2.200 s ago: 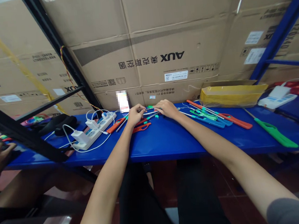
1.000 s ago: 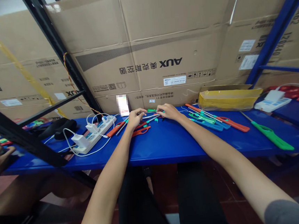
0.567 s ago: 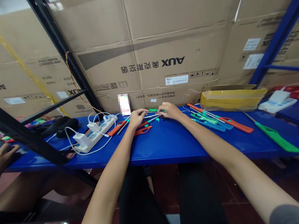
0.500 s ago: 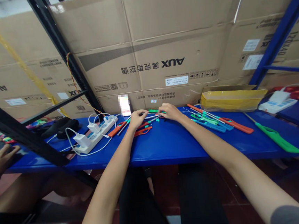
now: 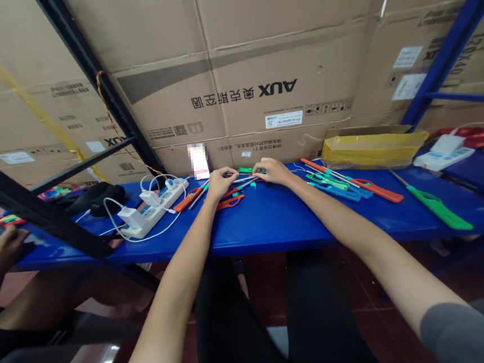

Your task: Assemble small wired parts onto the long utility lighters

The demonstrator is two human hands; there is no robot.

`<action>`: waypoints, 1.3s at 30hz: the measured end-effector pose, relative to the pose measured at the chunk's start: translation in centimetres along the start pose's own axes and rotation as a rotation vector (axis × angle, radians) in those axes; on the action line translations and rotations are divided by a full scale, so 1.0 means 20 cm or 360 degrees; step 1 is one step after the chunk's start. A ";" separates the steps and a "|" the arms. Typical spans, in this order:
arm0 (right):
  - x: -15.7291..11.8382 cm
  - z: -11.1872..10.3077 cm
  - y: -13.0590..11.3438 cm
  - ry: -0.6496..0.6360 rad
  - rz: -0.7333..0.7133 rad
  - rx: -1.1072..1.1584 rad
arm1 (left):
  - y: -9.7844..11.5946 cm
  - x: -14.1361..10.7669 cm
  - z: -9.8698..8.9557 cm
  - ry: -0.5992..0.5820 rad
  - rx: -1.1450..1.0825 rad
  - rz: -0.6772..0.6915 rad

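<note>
Close together at the back of the blue table, my left hand (image 5: 221, 183) and my right hand (image 5: 273, 171) face each other with their fingertips pinched. Thin silver rods (image 5: 247, 179) lie at and between the fingertips; which one each hand grips is too small to tell. Below my left hand is an orange long-necked lighter (image 5: 230, 203), with a small green piece (image 5: 253, 184) near it. Another orange lighter (image 5: 188, 200) rests to the left. A green part (image 5: 246, 170) sits just behind the fingers.
Right of my hands lie blue lighters (image 5: 344, 193), an orange lighter (image 5: 380, 190) and a green lighter (image 5: 439, 206). A yellow-taped carton (image 5: 373, 152) stands behind them. At left are a power strip (image 5: 155, 211) with chargers, a phone (image 5: 199, 164) and another person's hand (image 5: 2, 247).
The view has tilted down slightly, so the background sits higher. Both hands stay near the rods, with small finger movements.
</note>
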State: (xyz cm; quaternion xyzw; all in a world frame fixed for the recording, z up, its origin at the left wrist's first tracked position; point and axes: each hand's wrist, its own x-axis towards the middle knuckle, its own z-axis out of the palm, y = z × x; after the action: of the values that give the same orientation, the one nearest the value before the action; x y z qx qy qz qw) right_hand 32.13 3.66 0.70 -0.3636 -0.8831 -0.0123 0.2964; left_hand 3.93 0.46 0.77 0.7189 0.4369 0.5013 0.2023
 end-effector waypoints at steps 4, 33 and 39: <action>0.00 0.00 0.00 -0.0011 0.0012 0.0052 | -0.01 -0.01 0.00 -0.0001 0.0012 -0.0001; 0.00 0.02 0.01 -0.0070 0.0027 0.0040 | -0.01 0.00 0.00 -0.0011 0.0044 0.0025; -0.01 0.00 -0.02 -0.0070 0.0028 0.0038 | -0.01 -0.01 -0.01 -0.0023 0.0060 0.0018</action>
State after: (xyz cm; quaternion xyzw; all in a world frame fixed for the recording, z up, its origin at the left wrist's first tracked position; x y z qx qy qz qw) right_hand 32.04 3.23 0.67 -0.3680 -0.8862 0.0089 0.2815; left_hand 3.68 0.44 0.61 0.7286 0.4408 0.4890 0.1891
